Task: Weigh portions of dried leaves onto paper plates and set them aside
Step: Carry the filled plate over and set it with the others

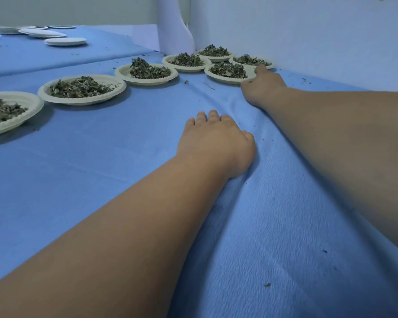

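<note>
Several cream paper plates heaped with dried green leaves curve across the blue cloth, from the near left plate [21, 111] to the far corner. My right hand [262, 88] reaches far forward, its fingers touching the rim of the plate [228, 79] near the wall. How its fingers curl is hidden behind the hand. My left hand [216, 143] lies palm down on the cloth [124, 171] in the middle, fingers relaxed, holding nothing.
Empty white plates [66, 41] lie on a second blue-covered surface at the back left. A white wall [308, 37] borders the right side and the far corner. Leaf crumbs [267, 285] are scattered over the wrinkled cloth.
</note>
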### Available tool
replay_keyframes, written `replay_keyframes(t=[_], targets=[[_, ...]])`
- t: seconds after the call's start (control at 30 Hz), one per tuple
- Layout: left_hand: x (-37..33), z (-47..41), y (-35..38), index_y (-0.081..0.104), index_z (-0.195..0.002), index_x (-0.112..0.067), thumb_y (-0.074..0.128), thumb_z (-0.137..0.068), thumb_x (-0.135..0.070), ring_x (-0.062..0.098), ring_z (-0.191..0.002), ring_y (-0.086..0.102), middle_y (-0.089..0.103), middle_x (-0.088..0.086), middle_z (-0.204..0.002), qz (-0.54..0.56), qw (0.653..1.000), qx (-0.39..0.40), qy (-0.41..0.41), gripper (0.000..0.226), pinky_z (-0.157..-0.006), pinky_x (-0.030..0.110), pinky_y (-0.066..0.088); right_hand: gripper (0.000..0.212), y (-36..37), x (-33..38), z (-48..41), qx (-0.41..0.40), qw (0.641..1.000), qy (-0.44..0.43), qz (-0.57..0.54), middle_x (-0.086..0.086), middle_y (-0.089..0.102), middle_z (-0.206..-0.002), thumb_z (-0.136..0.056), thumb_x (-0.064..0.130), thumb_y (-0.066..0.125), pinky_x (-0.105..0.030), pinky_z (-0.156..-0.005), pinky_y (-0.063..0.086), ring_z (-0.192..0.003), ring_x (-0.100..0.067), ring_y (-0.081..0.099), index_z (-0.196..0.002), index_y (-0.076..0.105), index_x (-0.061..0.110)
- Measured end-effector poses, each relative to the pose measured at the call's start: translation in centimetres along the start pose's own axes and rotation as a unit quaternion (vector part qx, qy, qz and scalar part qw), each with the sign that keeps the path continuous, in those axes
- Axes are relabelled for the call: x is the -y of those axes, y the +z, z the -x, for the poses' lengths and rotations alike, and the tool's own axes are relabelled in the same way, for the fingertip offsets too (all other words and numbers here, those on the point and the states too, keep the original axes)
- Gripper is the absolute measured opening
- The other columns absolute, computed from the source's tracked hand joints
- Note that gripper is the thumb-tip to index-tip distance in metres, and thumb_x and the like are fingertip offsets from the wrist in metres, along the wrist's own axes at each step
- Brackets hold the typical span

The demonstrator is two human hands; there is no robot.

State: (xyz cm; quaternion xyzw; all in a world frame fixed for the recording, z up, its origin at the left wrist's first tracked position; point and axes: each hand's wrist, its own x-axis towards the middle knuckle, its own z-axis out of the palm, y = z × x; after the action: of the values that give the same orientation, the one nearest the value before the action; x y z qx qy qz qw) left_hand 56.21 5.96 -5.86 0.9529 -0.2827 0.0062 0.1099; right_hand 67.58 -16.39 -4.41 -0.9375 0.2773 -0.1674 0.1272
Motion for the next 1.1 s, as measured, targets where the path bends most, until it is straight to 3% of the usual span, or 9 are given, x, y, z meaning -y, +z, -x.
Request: replay_keyframes(t=[0.1,0.2,0.3,0.43,0.57,0.8,0.97,1.1], targets=[[0.0,0.0,-0.1,0.04,-0.148,-0.005,0.025,-0.104,-0.041,0.035,-0.149,0.026,0.034,0.018,-0.159,0.002,1.0,-0.003,0.002,0.059,-0.122,0.05,0.02,0.058,0.0,0.0,0.3,-0.003,1.0,-0.012,0.0,-0.018,0.054,-0.137,-0.097,0.032,0.042,-0.038,-0.083,0.046,-0.12,-0.037,0.054,-0.15,0.029,0.012],[0.1,0.1,0.0,0.041,-0.147,-0.004,0.024,-0.104,-0.04,0.036,-0.148,0.026,0.035,0.018,-0.159,0.003,1.0,-0.003,0.001,0.059,-0.122,0.05,0.02,0.069,0.2,0.4,0.4,-0.003,1.0,0.004,0.012,-0.019,0.053,-0.138,-0.097,0.027,0.039,-0.038,-0.078,0.042,-0.119,-0.038,0.055,-0.157,0.012,0.01],[0.1,0.0,-0.1,0.04,-0.148,-0.005,0.024,-0.104,-0.041,0.037,-0.149,0.025,0.033,0.019,-0.159,0.014,1.0,-0.002,0.005,0.059,-0.122,0.05,0.019,0.075,0.2,0.6,0.4,0.022,0.999,0.032,0.026,-0.021,0.048,-0.144,-0.098,0.028,0.036,-0.041,-0.087,0.039,-0.127,-0.04,0.05,-0.159,-0.003,0.009],[0.2,-0.2,0.0,0.039,-0.148,-0.008,0.024,-0.103,-0.042,0.035,-0.149,0.025,0.033,0.019,-0.159,0.017,1.0,-0.002,0.008,0.059,-0.121,0.051,0.021,0.077,-0.5,-0.4,0.6,0.108,0.992,0.042,0.04,-0.017,0.031,-0.159,-0.097,0.049,0.029,-0.048,-0.115,0.029,-0.142,-0.041,0.035,-0.16,-0.005,0.021],[0.3,-0.4,0.0,0.041,-0.145,-0.018,0.022,-0.102,-0.046,0.035,-0.147,0.027,0.035,0.019,-0.155,0.007,1.0,0.009,0.015,0.056,-0.119,0.052,0.023,0.083,-1.4,-1.8,2.3,0.134,0.988,0.032,0.068,-0.01,0.019,-0.166,-0.093,0.064,0.026,-0.05,-0.12,0.022,-0.149,-0.037,0.024,-0.161,-0.001,0.026],[0.0,0.0,-0.5,0.042,-0.149,-0.039,0.024,-0.1,-0.05,0.031,-0.142,0.035,0.043,0.012,-0.152,-0.009,1.0,-0.011,0.023,0.053,-0.113,0.049,0.03,0.077,-4.4,-5.9,7.6,0.166,0.979,-0.009,0.118,-0.004,0.004,-0.17,-0.098,0.066,0.018,-0.053,-0.124,0.007,-0.155,-0.029,0.004,-0.162,0.009,0.023],[-3.0,3.1,-0.1,0.019,-0.158,-0.042,0.013,-0.093,-0.072,0.032,-0.156,0.01,0.014,0.003,-0.17,-0.045,0.998,0.042,-0.034,0.072,-0.12,0.065,0.005,0.078,-6.6,-7.8,13.5,0.189,0.972,-0.019,0.137,-0.007,-0.003,-0.17,-0.099,0.068,0.015,-0.053,-0.124,0.003,-0.156,-0.029,-0.002,-0.162,0.003,0.023],[-6.6,7.3,0.7,0.013,-0.161,-0.037,0.008,-0.091,-0.077,0.034,-0.157,0.002,0.005,0.002,-0.172,-0.042,0.998,0.049,-0.015,0.081,-0.12,0.064,0.002,0.079,-8.5,-9.7,18.4,0.198,0.97,-0.029,0.135,-0.002,-0.005,-0.17,-0.098,0.07,0.014,-0.055,-0.124,0.002,-0.156,-0.026,-0.004,-0.162,0.002,0.026]])
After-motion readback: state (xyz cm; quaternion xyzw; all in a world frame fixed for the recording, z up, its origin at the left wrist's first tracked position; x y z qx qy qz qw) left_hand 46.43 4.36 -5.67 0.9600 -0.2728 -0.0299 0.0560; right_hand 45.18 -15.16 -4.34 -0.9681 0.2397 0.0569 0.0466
